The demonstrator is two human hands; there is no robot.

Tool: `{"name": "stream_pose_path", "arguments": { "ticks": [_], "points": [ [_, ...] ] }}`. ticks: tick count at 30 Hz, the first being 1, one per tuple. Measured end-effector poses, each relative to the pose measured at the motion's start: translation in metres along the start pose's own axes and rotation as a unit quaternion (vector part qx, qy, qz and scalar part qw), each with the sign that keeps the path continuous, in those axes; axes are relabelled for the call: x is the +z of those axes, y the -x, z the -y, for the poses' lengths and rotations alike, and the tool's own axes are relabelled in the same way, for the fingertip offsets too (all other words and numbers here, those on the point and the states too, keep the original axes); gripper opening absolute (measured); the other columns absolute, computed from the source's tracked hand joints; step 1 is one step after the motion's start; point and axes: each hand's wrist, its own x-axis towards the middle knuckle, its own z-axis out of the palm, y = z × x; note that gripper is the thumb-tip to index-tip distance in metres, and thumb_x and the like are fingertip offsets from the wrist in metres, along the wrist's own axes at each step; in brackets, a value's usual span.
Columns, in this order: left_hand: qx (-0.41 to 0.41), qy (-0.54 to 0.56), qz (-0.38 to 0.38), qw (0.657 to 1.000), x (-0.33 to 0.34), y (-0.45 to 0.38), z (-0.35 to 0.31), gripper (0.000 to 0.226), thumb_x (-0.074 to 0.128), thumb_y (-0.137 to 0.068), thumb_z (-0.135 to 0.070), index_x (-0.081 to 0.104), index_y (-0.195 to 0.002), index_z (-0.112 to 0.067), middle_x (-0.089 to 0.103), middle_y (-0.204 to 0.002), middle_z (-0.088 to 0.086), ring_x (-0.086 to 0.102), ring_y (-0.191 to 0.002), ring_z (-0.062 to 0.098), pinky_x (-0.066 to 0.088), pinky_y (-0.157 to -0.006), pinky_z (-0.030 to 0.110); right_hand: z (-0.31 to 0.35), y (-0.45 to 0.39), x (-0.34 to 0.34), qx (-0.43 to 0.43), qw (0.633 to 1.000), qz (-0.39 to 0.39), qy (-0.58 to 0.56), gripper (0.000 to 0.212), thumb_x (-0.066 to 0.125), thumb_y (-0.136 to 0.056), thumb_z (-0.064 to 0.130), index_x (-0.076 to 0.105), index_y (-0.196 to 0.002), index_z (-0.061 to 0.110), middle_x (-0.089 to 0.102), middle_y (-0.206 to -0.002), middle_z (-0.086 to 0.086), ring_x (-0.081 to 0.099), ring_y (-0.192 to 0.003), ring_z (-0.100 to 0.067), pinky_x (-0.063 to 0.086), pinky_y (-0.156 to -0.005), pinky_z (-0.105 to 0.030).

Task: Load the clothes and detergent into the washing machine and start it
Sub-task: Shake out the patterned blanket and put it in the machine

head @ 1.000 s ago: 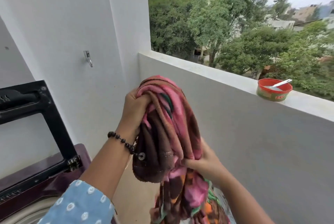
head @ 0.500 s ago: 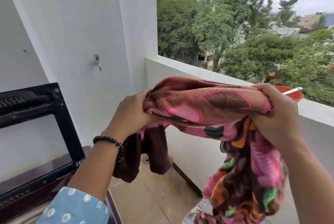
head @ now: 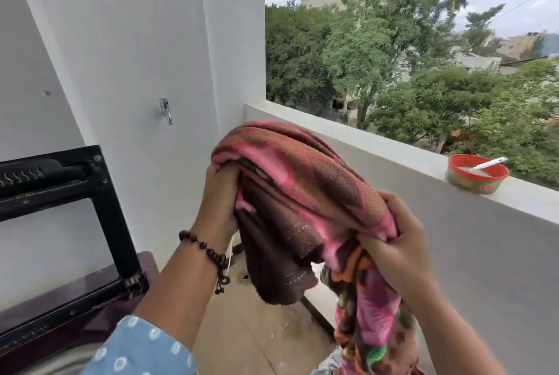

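A pink, brown and orange patterned towel (head: 302, 193) hangs in the air in front of me, held by both hands. My left hand (head: 219, 193) grips its upper left fold. Lower and to the right, my right hand (head: 396, 238) grips another bunch of it, and the rest trails down to the bottom edge. The washing machine (head: 99, 290) stands at the lower left with its black-framed lid (head: 102, 193) raised. A red detergent tub (head: 478, 173) with a white scoop in it sits on the balcony parapet at the right.
A white wall with a metal tap (head: 165, 110) rises behind the machine. The grey parapet wall (head: 453, 253) runs along the right, with trees and buildings beyond. A tiled floor (head: 257, 329) lies below the towel.
My right hand has dropped from beside the tub to lower right, bunching the towel closer to my left hand. The detergent tub is uncovered again.
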Motion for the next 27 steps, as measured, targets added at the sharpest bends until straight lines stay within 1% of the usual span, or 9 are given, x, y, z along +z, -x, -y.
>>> {"name": "stream_pose_path", "arguments": {
  "ticks": [3, 5, 10, 12, 15, 20, 22, 25, 27],
  "points": [
    [-0.035, 0.117, -0.06, 0.991, 0.012, -0.004, 0.005, 0.02, 0.064, -0.075, -0.038, 0.054, -0.088, -0.025, 0.049, -0.084, 0.008, 0.049, -0.075, 0.02, 0.039, -0.066, 0.033, 0.0, 0.018, 0.024, 0.11, 0.973, 0.107, -0.175, 0.064, 0.077, -0.068, 0.023, 0.054, -0.128, 0.03, 0.068, -0.117, 0.007, 0.067, -0.107, -0.018, 0.054, -0.092, -0.038],
    [-0.026, 0.171, -0.08, 0.982, 0.023, -0.003, 0.007, 0.014, 0.053, -0.093, -0.038, 0.054, -0.088, -0.024, 0.053, -0.086, 0.006, 0.053, -0.083, 0.018, 0.045, -0.077, 0.031, 0.0, 0.028, 0.033, 0.161, 0.928, 0.174, -0.289, 0.096, 0.086, -0.063, 0.044, 0.037, -0.144, 0.031, 0.057, -0.139, 0.001, 0.056, -0.127, -0.023, 0.044, -0.104, -0.047],
    [-0.015, 0.223, -0.053, 0.973, 0.037, 0.009, 0.01, 0.039, 0.027, -0.106, -0.031, 0.054, -0.08, -0.021, 0.062, -0.066, -0.001, 0.06, -0.063, 0.012, 0.054, -0.062, 0.02, -0.014, 0.044, 0.049, 0.18, 0.928, 0.22, -0.24, 0.127, 0.089, -0.054, 0.049, 0.009, -0.153, 0.037, 0.039, -0.151, 0.02, 0.037, -0.14, -0.003, 0.032, -0.116, -0.036],
    [-0.031, 0.233, -0.051, 0.971, 0.045, 0.018, 0.014, 0.042, 0.026, -0.106, -0.035, 0.055, -0.079, -0.022, 0.064, -0.063, -0.002, 0.062, -0.06, 0.012, 0.054, -0.059, 0.018, -0.02, 0.044, 0.054, 0.213, 0.933, 0.19, -0.219, 0.114, 0.086, -0.055, 0.034, 0.021, -0.148, 0.035, 0.049, -0.143, 0.022, 0.048, -0.13, 0.001, 0.041, -0.107, -0.025],
    [-0.046, 0.212, -0.038, 0.975, 0.049, 0.03, 0.03, 0.042, 0.028, -0.105, -0.043, 0.058, -0.083, -0.024, 0.064, -0.074, 0.001, 0.059, -0.075, 0.015, 0.052, -0.072, 0.027, -0.022, 0.039, 0.062, 0.265, 0.925, 0.113, -0.246, 0.067, 0.067, -0.06, 0.012, 0.051, -0.125, 0.021, 0.062, -0.132, -0.01, 0.066, -0.102, -0.013, 0.051, -0.088, -0.03],
    [-0.098, 0.149, -0.009, 0.984, 0.024, 0.032, 0.04, 0.041, 0.048, -0.093, -0.058, 0.067, -0.101, -0.022, 0.071, -0.098, 0.007, 0.068, -0.09, 0.021, 0.055, -0.082, 0.038, -0.021, 0.014, 0.042, 0.207, 0.92, 0.018, -0.333, 0.053, 0.069, -0.059, -0.007, 0.066, -0.111, 0.003, 0.075, -0.102, -0.014, 0.072, -0.093, -0.026, 0.059, -0.078, -0.035],
    [-0.104, 0.087, -0.019, 0.991, 0.011, 0.029, 0.044, 0.03, 0.045, -0.099, -0.047, 0.065, -0.093, -0.026, 0.069, -0.089, 0.002, 0.065, -0.075, 0.009, 0.054, -0.061, 0.026, -0.024, 0.002, 0.028, 0.186, 0.93, 0.006, -0.318, 0.052, 0.063, -0.061, -0.009, 0.065, -0.112, 0.003, 0.074, -0.103, -0.016, 0.07, -0.095, -0.031, 0.057, -0.086, -0.046],
    [-0.119, -0.001, 0.012, 0.993, 0.001, 0.031, 0.041, 0.019, 0.05, -0.099, -0.015, 0.06, -0.114, -0.021, 0.064, -0.124, 0.004, 0.064, -0.099, 0.009, 0.056, -0.052, 0.026, -0.027, -0.017, 0.01, 0.155, 0.952, -0.022, -0.265, 0.053, 0.063, -0.061, -0.005, 0.064, -0.112, 0.01, 0.074, -0.1, -0.01, 0.07, -0.094, -0.027, 0.056, -0.087, -0.044],
    [-0.109, -0.064, 0.044, 0.991, -0.01, 0.034, 0.039, 0.049, 0.061, -0.092, -0.002, 0.04, -0.132, -0.022, 0.046, -0.142, 0.0, 0.056, -0.109, 0.009, 0.057, -0.06, 0.03, -0.025, -0.029, -0.002, 0.132, 0.971, -0.029, -0.197, 0.059, 0.069, -0.06, 0.002, 0.063, -0.116, 0.016, 0.073, -0.106, -0.008, 0.069, -0.099, -0.026, 0.054, -0.092, -0.046]
  ]
}}
